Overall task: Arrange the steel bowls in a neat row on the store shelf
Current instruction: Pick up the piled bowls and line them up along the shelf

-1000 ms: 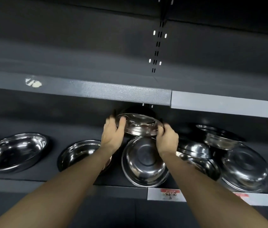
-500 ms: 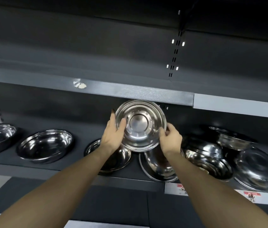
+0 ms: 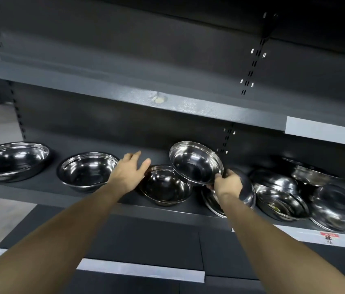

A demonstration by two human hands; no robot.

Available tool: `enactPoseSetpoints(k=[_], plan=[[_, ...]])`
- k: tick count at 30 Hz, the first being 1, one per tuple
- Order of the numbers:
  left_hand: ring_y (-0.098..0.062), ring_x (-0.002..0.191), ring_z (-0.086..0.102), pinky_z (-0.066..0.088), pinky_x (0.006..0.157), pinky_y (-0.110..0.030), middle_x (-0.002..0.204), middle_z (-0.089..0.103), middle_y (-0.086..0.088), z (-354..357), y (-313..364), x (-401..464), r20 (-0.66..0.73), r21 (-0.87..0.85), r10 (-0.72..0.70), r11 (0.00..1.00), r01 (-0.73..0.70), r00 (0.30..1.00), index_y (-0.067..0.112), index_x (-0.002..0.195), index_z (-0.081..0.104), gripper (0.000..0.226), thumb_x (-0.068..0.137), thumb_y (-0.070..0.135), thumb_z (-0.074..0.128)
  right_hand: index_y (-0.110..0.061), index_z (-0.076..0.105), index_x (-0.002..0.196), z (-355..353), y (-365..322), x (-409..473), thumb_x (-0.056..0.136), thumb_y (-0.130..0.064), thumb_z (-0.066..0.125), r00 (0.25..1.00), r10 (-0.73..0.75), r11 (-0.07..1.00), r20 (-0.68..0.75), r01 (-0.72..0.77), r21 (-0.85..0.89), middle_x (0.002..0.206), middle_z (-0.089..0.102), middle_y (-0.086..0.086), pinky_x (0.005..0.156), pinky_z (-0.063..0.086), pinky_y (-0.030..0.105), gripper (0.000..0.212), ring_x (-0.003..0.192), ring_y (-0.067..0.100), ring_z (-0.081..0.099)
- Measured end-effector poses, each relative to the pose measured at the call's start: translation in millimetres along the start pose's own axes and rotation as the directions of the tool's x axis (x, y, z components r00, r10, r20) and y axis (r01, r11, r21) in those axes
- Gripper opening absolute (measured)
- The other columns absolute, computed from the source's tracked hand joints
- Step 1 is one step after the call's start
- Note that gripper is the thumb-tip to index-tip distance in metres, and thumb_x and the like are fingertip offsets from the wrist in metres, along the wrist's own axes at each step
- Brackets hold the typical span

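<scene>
Three bowls (image 3: 87, 171) in row left on shelf (image 3: 46, 188), jumbled bowls (image 3: 281, 200) right

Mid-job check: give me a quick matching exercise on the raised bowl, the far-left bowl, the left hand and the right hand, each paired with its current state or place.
Things:
1. raised bowl
2. far-left bowl
3. left hand
4. right hand

States:
A. open, fingers spread, holding nothing, over the shelf
B. pinches a bowl's lower rim
C. tilted, off the shelf, inside facing the camera
D. upright on the shelf, apart from its neighbour

Pairs: 1-C, 2-D, 3-A, 4-B
</scene>
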State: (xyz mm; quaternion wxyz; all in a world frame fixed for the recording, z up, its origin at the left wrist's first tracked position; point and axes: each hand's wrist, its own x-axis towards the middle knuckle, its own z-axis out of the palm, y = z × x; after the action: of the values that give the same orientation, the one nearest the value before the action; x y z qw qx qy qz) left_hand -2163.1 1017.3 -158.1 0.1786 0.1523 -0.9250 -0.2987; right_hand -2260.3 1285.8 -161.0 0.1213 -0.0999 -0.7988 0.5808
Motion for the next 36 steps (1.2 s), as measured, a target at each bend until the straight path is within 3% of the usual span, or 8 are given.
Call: enactPoseSetpoints(k=[5,6,10,13,16,22,31,36], plan=[[-0.026,0.137,0.038,0.033,0.110,-0.040,0.152,0.035,-0.004,-12.6,-7.1,-1.1,-0.019,0.069,0.016,0.997,-0.014,1.000,0.023,0.150,0.033,0.068,0.094,0.061,0.037,-0.012,0.061,0.105,15.8,-7.4,-9.7,0.092,-0.009,0.052,0.999,-0.004,1.000,0.043,0.006,-0.028,0.087,0.068,0.004,0.044,0.055,0.020,0.016,0.044,0.018,0.068],[-0.026,0.138,0.038,0.033,0.110,-0.039,0.152,0.035,-0.004,-15.6,-7.9,-0.1,-0.018,0.078,0.016,0.997,-0.015,1.000,0.023,0.150,0.033,0.067,0.094,0.060,0.038,-0.012,0.061,0.103,20.3,-9.5,-11.1,0.091,-0.009,0.052,0.998,-0.010,0.999,0.057,0.013,-0.045,0.086,0.068,0.004,0.043,0.055,0.020,0.015,0.045,0.018,0.068],[-0.025,0.139,0.035,0.033,0.112,-0.039,0.153,0.034,-0.003,-23.2,-13.4,2.3,-0.015,0.092,0.005,0.996,-0.004,1.000,0.023,0.150,0.032,0.066,0.095,0.057,0.039,-0.008,0.063,0.103,38.5,-12.8,-14.0,0.090,-0.010,0.054,0.992,-0.016,0.993,0.128,0.031,-0.117,0.084,0.069,0.006,0.069,0.062,0.037,0.016,0.064,0.030,0.073],[-0.026,0.140,0.035,0.032,0.114,-0.041,0.153,0.034,-0.004,-25.3,-18.7,3.1,-0.007,0.103,-0.014,0.995,0.015,1.000,0.022,0.150,0.032,0.065,0.095,0.056,0.040,-0.011,0.063,0.099,49.6,-10.9,-17.4,0.091,-0.008,0.053,0.982,0.002,0.993,0.187,0.020,-0.117,0.073,0.062,-0.001,0.045,0.057,0.025,0.012,0.046,0.022,0.069],[-0.026,0.140,0.035,0.033,0.113,-0.040,0.153,0.035,-0.005,-24.8,-23.9,3.1,-0.010,0.114,-0.030,0.993,0.031,1.000,0.021,0.150,0.032,0.065,0.095,0.055,0.041,-0.008,0.062,0.099,58.3,-8.0,-19.5,0.092,-0.006,0.052,0.966,0.027,0.991,0.256,0.008,-0.136,0.080,0.065,0.005,0.049,0.061,0.034,0.012,0.046,0.023,0.068],[-0.025,0.139,0.035,0.033,0.112,-0.039,0.151,0.037,-0.003,-24.9,-26.9,4.5,-0.006,0.110,-0.038,0.993,0.038,0.999,0.020,0.150,0.033,0.064,0.095,0.053,0.042,-0.003,0.060,0.102,62.3,-4.5,-19.9,0.094,-0.004,0.047,0.948,0.056,0.983,0.314,0.003,-0.185,0.094,0.068,0.016,0.039,0.055,0.027,0.016,0.048,0.025,0.068],[-0.025,0.140,0.033,0.030,0.113,-0.037,0.152,0.036,-0.005,-17.9,-19.3,1.3,0.023,0.114,-0.035,0.993,0.032,0.999,0.020,0.150,0.032,0.063,0.096,0.052,0.043,-0.006,0.058,0.090,59.9,10.7,-19.0,0.092,-0.001,0.049,0.923,0.105,0.979,0.370,-0.030,-0.203,0.085,0.064,0.012,0.061,0.062,0.045,0.010,0.055,0.031,0.070],[-0.025,0.141,0.032,0.028,0.114,-0.036,0.151,0.036,-0.006,-15.9,-13.5,0.3,0.034,0.120,-0.021,0.993,0.016,0.999,0.020,0.151,0.031,0.064,0.096,0.052,0.042,-0.007,0.054,0.079,53.0,3.7,-20.7,0.094,-0.010,0.056,0.916,0.141,0.972,0.376,-0.056,-0.227,0.092,0.066,0.019,0.041,0.057,0.035,0.015,0.050,0.031,0.068]])
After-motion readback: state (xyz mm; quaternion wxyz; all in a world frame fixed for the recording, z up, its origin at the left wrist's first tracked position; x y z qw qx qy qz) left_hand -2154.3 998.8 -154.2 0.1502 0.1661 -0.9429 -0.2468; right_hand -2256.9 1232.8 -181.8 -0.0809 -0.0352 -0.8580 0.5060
